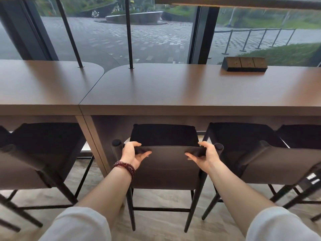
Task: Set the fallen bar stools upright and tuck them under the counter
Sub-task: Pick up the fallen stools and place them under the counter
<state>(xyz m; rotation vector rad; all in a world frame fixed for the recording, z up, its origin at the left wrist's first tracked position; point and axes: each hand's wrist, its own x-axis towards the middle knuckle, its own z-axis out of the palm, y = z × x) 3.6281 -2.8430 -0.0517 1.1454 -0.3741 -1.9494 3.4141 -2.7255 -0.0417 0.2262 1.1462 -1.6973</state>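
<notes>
White sleeves (78,223) fill the bottom edge at seven and five o'clock, bare forearms reaching ahead. At nine o'clock a bar stool (40,159) stands upright by the counter (173,91). Dead centre, the left hand (132,153), a beaded bracelet (124,168) on its wrist, grasps the backrest's top edge of the middle bar stool (165,164); the right hand (203,156) grips the same edge opposite. This stool stands upright, seat partly under the counter. At three o'clock another stool (260,157) stands upright, and a socket box (245,64) sits at one o'clock.

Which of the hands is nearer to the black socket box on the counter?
Right. The right hand grips the backrest of the middle stool, below the socket box; the left hand grips its other end, farther away.
</notes>
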